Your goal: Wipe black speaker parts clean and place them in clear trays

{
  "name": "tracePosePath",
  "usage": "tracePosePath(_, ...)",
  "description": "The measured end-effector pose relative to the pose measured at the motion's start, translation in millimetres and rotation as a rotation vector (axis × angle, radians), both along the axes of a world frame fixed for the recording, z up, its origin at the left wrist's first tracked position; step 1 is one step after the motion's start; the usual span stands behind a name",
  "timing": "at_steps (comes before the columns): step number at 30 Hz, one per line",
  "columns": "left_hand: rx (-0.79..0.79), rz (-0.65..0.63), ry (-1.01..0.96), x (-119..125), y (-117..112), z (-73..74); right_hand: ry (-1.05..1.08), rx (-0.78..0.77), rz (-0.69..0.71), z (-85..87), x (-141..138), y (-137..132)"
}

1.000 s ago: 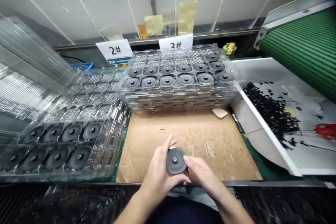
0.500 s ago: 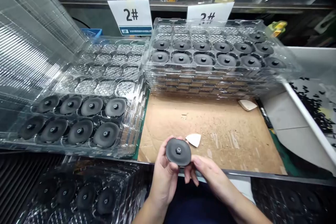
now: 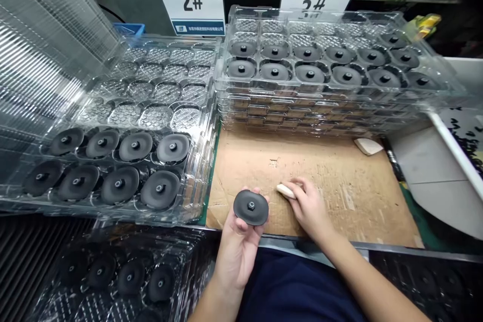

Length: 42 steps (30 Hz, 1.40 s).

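Black studded disc (image 3: 251,207) rests in the left hand (image 3: 237,256), fingers spread beneath its rim, over the near edge of the cardboard sheet (image 3: 339,196). The right hand (image 3: 305,206) pinches a pale pad (image 3: 286,191) against the sheet. Caution: a loose left-hand grip can drop the disc.

Black disc (image 3: 251,207) in left hand (image 3: 237,246)

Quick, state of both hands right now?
Left hand: closed, holding a black hubbed disc.
Right hand: closed, pinching a pale wedge.
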<state>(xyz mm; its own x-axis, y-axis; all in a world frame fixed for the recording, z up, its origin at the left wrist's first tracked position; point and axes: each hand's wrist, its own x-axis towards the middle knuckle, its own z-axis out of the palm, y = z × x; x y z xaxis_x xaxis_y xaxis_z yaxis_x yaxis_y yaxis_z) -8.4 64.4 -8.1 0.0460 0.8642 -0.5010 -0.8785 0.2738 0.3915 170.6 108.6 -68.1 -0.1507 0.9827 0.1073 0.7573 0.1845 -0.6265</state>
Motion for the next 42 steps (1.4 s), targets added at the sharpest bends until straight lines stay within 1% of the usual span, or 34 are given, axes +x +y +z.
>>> tracePosePath(3,0.008,-0.005,0.023,0,0,3.1,0.041,0.006,0.04,9.4,-1,-2)
tracePosePath(8,-0.018,-0.033,0.071,1,4,8.9,0.143,-0.036,0.226,26.5,-4,-25)
tracePosePath(10,-0.025,-0.068,0.078,5,7,11.8,0.175,-0.049,0.209,38.5,-5,-25)
tracePosePath(11,-0.028,-0.087,0.082,7,8,13.4,0.187,-0.052,0.174,47.7,-5,-23)
tracePosePath(13,-0.023,-0.117,0.097,13,10,16.5,0.228,-0.035,0.089,72.7,-7,-16)
tracePosePath(15,-0.013,-0.163,0.114,20,12,19.1,0.314,0.039,0.057,101.2,-11,-12)
tracePosePath(16,-0.017,-0.197,0.124,24,12,20.2,0.362,0.107,0.101,114.3,-13,-11)
tracePosePath(17,-0.026,-0.231,0.139,26,12,21.1,0.393,0.126,0.145,125.3,-15,-10)
tracePosePath(18,-0.038,-0.26,0.158,29,12,22.0,0.406,0.104,0.202,133.8,-17,-10)
tracePosePath(19,-0.052,-0.275,0.177,31,12,22.9,0.395,0.046,0.264,139.7,-17,-10)
tracePosePath(21,-0.068,-0.272,0.211,36,12,25.2,0.343,-0.072,0.34,144.4,-16,-9)
tracePosePath(22,-0.064,-0.27,0.221,38,13,26.7,0.321,-0.067,0.339,144.2,-15,-8)
tracePosePath(25,-0.026,-0.304,0.225,44,14,32.2,0.357,0.155,0.236,140.9,-9,-8)
tracePosePath(26,-0.02,-0.32,0.227,46,14,34.0,0.394,0.183,0.232,140.5,-6,-10)
tracePosePath(27,-0.022,-0.334,0.227,46,15,35.5,0.429,0.155,0.259,140.7,-2,-11)
tracePosePath(29,-0.041,-0.35,0.228,48,15,36.9,0.46,-0.001,0.34,141.9,6,-14)
tracePosePath(30,-0.046,-0.357,0.229,49,16,37.0,0.452,-0.062,0.35,142.2,9,-14)
tracePosePath(31,-0.041,-0.368,0.23,51,16,36.9,0.443,-0.072,0.324,142.2,12,-14)
tracePosePath(32,-0.03,-0.386,0.231,53,16,36.7,0.436,-0.025,0.274,141.7,13,-14)
tracePosePath(34,-0.002,-0.429,0.234,57,16,36.7,0.445,0.148,0.179,140.3,14,-14)
tracePosePath(35,0.004,-0.444,0.235,59,16,37.0,0.459,0.202,0.167,140.1,15,-16)
tracePosePath(36,0.003,-0.446,0.234,59,17,37.6,0.476,0.202,0.186,140.3,17,-17)
tracePosePath(37,-0.005,-0.436,0.235,60,17,38.2,0.486,0.146,0.23,141.0,19,-19)
tracePosePath(39,-0.041,-0.409,0.254,60,18,39.4,0.477,-0.035,0.306,143.0,24,-20)
tracePosePath(40,-0.048,-0.407,0.272,62,18,40.1,0.462,-0.089,0.301,143.7,26,-19)
tracePosePath(41,-0.045,-0.413,0.294,64,19,41.0,0.449,-0.084,0.264,144.0,27,-18)
tracePosePath(42,-0.032,-0.432,0.307,66,19,42.0,0.442,-0.027,0.214,143.9,28,-16)
